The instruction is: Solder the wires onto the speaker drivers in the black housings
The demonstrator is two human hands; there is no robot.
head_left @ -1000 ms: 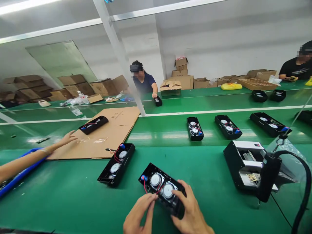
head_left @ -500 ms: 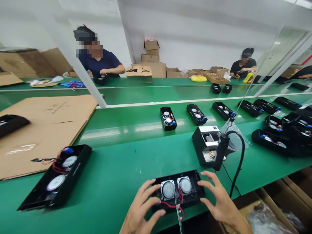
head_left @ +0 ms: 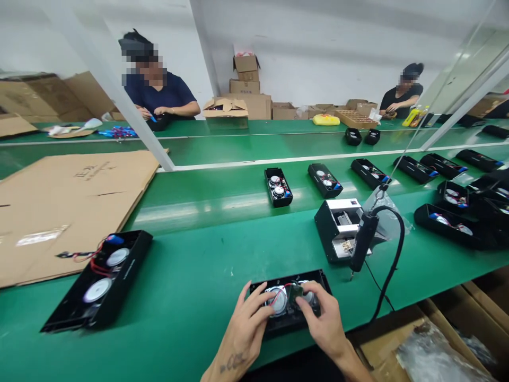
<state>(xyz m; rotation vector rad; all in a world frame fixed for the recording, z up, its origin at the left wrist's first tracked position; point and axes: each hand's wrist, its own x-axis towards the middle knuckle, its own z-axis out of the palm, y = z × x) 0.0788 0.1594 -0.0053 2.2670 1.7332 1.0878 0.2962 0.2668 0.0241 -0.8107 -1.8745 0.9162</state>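
Left hand point(head_left: 250, 326) and right hand point(head_left: 321, 318) pinch one circuit board point(head_left: 295, 293) over two speakers point(head_left: 279, 300) in one black housing point(head_left: 286, 324)

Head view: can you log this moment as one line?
Left hand: on black speaker housing | Right hand: at small circuit board

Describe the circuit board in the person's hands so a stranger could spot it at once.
On the green workbench, find the nearest black speaker housing, between the left hand and right hand. The small circuit board sits over its speakers, a red wire beside it; the housing to the left shows no such board.
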